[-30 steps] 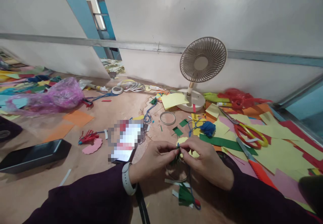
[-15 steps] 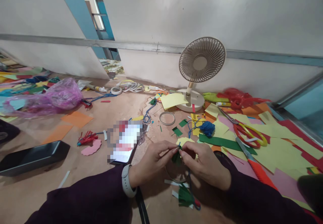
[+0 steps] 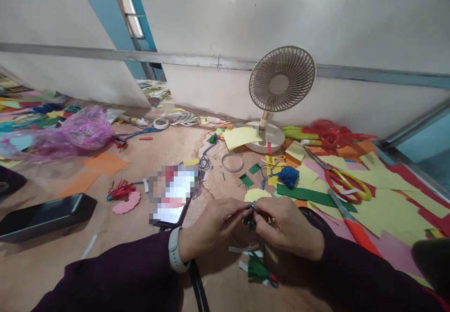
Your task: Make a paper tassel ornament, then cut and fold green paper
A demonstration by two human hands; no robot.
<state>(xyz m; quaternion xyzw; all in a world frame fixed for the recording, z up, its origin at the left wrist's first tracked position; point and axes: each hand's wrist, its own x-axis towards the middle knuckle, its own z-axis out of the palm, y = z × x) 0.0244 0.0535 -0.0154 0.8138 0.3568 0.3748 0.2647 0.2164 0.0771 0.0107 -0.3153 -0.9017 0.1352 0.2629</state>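
Observation:
Between my two hands is a small green paper tassel with a bit of blue cord at its top. The fingertips of my left hand pinch it from the left, and my right hand pinches it from the right. Below the hands a ring lies on the table, partly hidden by them. Nearer to me lies another green fringed paper piece with blue cord and a red end, beside white paper strips.
A fan stands at the back. To the right, scissors and a red-handled cutter lie on coloured paper sheets. A phone, a black box and a pink plastic bag are on the left.
Both hands still pinch the green tassel. Its fringe looks more bunched and shorter below the fingers, and the fingers have shifted slightly. The view has tilted a little.

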